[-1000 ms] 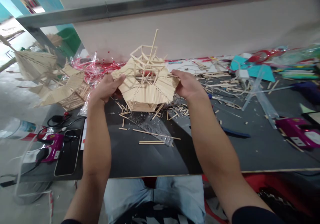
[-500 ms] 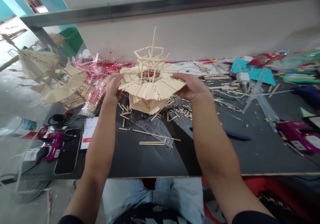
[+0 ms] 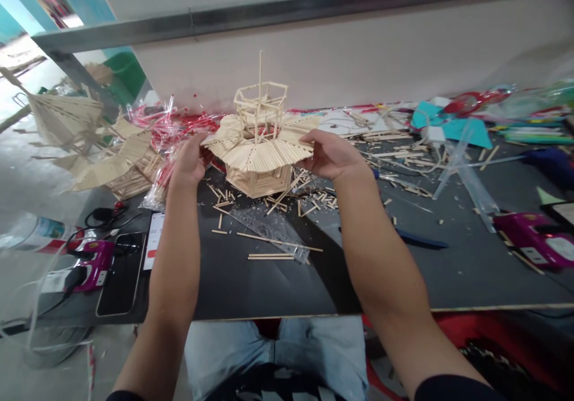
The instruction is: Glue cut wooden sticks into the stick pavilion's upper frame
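Note:
A small pavilion model made of thin wooden sticks (image 3: 256, 150) stands upright on the dark table (image 3: 448, 269), with a sloped stick roof, an open frame on top and one tall stick rising from it. My left hand (image 3: 188, 161) grips the roof's left edge with curled fingers. My right hand (image 3: 328, 153) holds the roof's right edge, thumb on top. Loose sticks (image 3: 278, 242) lie scattered in front of the model.
More stick roof panels (image 3: 103, 162) sit at the left. Red plastic wrappers (image 3: 165, 129) lie behind them. A black phone (image 3: 120, 272) and a purple glue gun (image 3: 92, 260) rest near the left front edge. Another purple glue gun (image 3: 533, 242) sits at the right. A clear ruler (image 3: 273, 227) lies among sticks.
The model was tilted toward me, showing its roof from above; both hands have tipped it back upright, so its base now rests flat on the table.

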Demonstrator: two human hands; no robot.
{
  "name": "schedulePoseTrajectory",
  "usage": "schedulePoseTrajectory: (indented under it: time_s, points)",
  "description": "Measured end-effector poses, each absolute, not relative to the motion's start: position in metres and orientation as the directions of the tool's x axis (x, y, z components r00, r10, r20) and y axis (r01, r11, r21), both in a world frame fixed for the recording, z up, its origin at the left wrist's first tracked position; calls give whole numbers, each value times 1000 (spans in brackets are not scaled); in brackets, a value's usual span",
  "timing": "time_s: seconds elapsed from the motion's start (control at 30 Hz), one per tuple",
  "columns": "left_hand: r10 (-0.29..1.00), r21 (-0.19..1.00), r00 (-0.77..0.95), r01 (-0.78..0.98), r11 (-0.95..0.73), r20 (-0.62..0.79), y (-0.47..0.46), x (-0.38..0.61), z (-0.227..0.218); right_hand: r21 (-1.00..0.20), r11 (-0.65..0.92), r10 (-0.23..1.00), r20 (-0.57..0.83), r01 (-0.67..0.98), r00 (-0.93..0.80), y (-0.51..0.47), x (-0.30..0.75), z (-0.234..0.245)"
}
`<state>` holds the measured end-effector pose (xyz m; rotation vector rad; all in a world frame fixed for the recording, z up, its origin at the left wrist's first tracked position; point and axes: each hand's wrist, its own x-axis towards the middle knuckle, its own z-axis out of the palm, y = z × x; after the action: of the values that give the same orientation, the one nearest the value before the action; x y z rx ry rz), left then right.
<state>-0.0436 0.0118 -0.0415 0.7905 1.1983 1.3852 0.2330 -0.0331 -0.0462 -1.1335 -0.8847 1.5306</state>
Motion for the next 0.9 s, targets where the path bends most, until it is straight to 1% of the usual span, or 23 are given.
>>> schedulePoseTrajectory:
  time_s: [0.1, 0.27, 0.37, 0.43, 0.5, 0.6, 0.7, 0.8, 0.9]
  points:
    - [983, 955, -172, -298, 14, -68, 14, -45, -46, -925, -249, 968, -242, -286, -59, -35, 230, -47]
    - [992, 957, -104, -274, -94, 68, 19, -43, -56, -944, -286, 958, -277, -165, -76, -32, 231, -53]
    - [990, 954, -102, -276, -117, 93, 20, -42, -60, -944, -309, 947, -296, -111, -121, -34, 233, -52]
    - [984, 958, -140, -251, -141, 108, 21, -41, -62, -943, -318, 941, -303, -96, -149, -38, 235, -48]
    - [968, 965, -210, -192, -181, 139, 24, -41, -65, -941, -333, 927, -316, -59, -201, -43, 239, -44]
    - [926, 974, -331, -68, -216, 182, 30, -43, -71, -934, -351, 877, -352, 64, -326, -50, 248, -39]
    - [870, 970, -431, 75, -231, 241, 34, -47, -75, -931, -323, 821, -366, 171, -439, -54, 256, -37]
    - [833, 945, -453, 220, -241, 318, 34, -51, -76, -929, -288, 794, -367, 231, -485, -54, 260, -38]
    - [815, 913, -437, 317, -255, 380, 30, -51, -73, -937, -244, 802, -339, 248, -492, -53, 265, -41]
